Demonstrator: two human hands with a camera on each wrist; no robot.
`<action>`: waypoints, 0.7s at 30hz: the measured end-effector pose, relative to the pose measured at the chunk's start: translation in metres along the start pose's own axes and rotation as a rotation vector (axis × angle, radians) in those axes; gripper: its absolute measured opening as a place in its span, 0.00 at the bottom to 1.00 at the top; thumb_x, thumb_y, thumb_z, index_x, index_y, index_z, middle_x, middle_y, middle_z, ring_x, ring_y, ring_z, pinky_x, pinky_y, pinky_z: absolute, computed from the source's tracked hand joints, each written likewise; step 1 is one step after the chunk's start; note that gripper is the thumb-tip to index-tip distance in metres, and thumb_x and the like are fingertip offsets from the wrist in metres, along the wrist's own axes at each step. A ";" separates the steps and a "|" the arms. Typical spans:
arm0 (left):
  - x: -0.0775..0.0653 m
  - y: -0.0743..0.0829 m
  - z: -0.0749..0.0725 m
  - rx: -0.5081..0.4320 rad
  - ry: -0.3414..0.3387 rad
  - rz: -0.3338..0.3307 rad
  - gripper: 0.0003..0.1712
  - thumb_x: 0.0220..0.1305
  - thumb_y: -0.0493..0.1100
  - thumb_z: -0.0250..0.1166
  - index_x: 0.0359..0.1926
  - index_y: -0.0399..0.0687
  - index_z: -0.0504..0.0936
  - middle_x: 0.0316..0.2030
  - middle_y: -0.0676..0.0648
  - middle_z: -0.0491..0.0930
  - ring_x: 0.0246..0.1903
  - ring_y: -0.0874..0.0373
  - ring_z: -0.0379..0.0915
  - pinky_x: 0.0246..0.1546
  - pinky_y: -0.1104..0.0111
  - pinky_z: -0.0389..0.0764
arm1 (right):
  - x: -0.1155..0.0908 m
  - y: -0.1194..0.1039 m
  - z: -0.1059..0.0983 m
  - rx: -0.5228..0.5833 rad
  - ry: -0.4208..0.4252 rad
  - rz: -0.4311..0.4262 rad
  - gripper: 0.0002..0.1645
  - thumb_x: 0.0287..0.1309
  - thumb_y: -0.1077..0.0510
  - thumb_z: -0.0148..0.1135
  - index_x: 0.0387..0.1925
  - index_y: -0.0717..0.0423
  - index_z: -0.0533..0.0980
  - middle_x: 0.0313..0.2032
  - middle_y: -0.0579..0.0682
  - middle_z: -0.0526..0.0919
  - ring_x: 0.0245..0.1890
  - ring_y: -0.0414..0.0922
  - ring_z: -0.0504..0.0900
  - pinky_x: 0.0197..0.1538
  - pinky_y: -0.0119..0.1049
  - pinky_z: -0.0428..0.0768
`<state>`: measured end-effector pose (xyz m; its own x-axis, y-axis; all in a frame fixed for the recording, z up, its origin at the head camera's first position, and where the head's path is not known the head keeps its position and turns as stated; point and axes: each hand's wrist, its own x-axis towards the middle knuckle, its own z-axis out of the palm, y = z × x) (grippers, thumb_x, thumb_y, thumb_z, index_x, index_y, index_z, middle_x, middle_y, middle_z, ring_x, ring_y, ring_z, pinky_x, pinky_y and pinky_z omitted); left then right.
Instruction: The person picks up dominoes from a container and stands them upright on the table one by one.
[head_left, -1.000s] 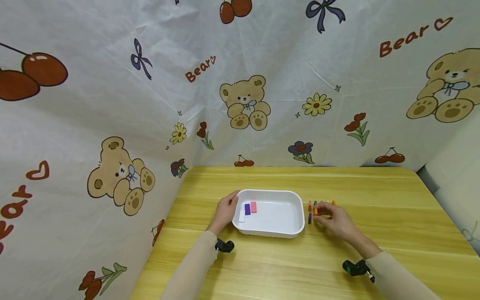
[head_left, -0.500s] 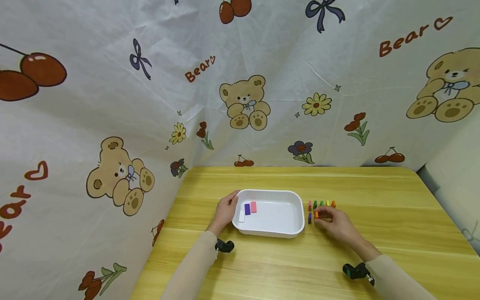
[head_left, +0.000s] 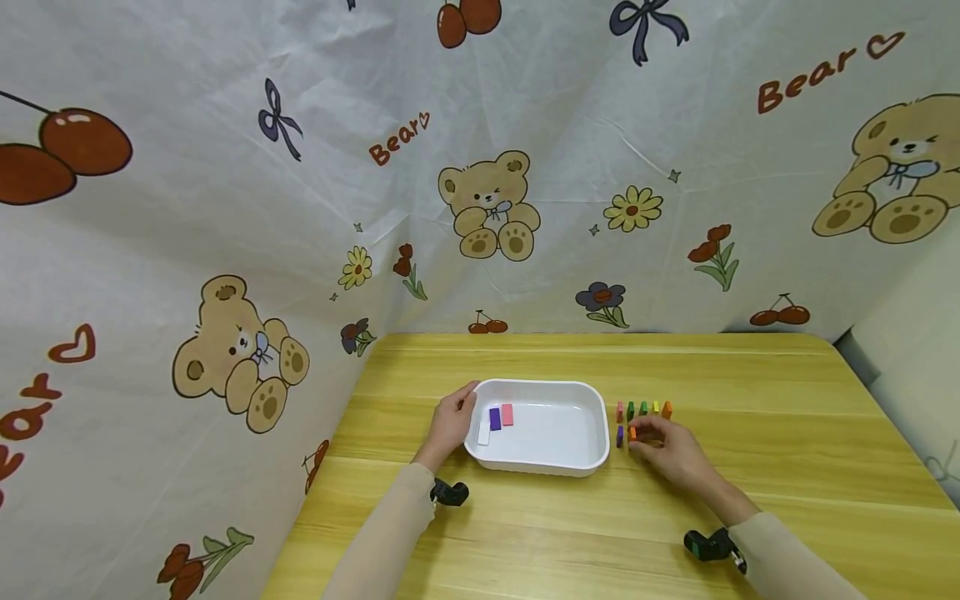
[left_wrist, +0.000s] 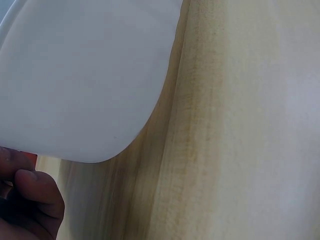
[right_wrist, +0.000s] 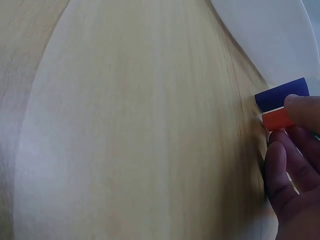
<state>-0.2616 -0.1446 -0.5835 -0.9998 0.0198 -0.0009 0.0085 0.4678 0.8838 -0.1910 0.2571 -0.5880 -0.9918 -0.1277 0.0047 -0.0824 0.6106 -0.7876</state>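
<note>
My left hand grips the left end of a white rectangular tray; its curled fingers show against the tray's wall in the left wrist view. On the tray's floor lie a white block, a purple block and a pink block. Right of the tray, my right hand pinches a small orange domino block between thumb and fingers. A dark blue-purple domino block stands upright just left of it, close by the tray.
Behind the right hand, a row of upright blocks runs from a pink one through two green ones and a yellow one to an orange one. A patterned cloth hangs behind the wooden table.
My right hand has shifted slightly right, with the pinched orange block also a touch further from the purple one; the row behind shows more fully. The left hand and tray stay put.
</note>
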 end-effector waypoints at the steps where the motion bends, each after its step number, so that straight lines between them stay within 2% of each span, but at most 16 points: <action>1: 0.000 0.000 0.000 0.002 -0.001 0.001 0.24 0.82 0.51 0.52 0.72 0.55 0.76 0.70 0.46 0.75 0.72 0.47 0.68 0.73 0.52 0.71 | 0.000 0.001 0.000 -0.005 0.001 -0.001 0.18 0.65 0.60 0.70 0.55 0.60 0.79 0.50 0.57 0.86 0.50 0.54 0.86 0.53 0.46 0.86; 4: 0.000 -0.001 0.000 0.003 -0.002 0.000 0.24 0.82 0.52 0.52 0.72 0.56 0.75 0.70 0.47 0.75 0.72 0.47 0.68 0.73 0.52 0.71 | 0.000 0.002 0.002 -0.011 0.004 0.002 0.19 0.65 0.60 0.70 0.55 0.60 0.79 0.49 0.57 0.86 0.50 0.53 0.86 0.52 0.45 0.86; 8: 0.000 0.000 0.000 -0.002 0.001 0.004 0.24 0.82 0.51 0.52 0.72 0.56 0.75 0.70 0.46 0.75 0.72 0.47 0.68 0.72 0.52 0.72 | 0.001 0.001 0.003 -0.010 0.005 0.010 0.19 0.64 0.60 0.70 0.55 0.60 0.79 0.49 0.57 0.86 0.49 0.52 0.86 0.53 0.49 0.86; 16: 0.001 -0.003 0.001 0.006 0.005 0.008 0.24 0.82 0.51 0.52 0.72 0.56 0.76 0.70 0.47 0.75 0.72 0.47 0.68 0.72 0.53 0.72 | 0.002 0.003 0.004 -0.015 0.002 0.011 0.18 0.63 0.60 0.71 0.54 0.60 0.80 0.48 0.56 0.86 0.47 0.50 0.86 0.48 0.36 0.84; 21: 0.000 -0.002 0.001 -0.003 0.004 0.018 0.24 0.82 0.51 0.52 0.72 0.55 0.76 0.70 0.46 0.75 0.72 0.46 0.68 0.72 0.51 0.72 | 0.001 0.002 0.004 -0.012 -0.001 0.024 0.19 0.63 0.60 0.72 0.53 0.60 0.80 0.49 0.56 0.86 0.48 0.50 0.86 0.47 0.33 0.84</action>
<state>-0.2618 -0.1447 -0.5861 -0.9996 0.0246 0.0168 0.0263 0.4650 0.8849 -0.1921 0.2553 -0.5925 -0.9934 -0.1139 -0.0150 -0.0596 0.6227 -0.7802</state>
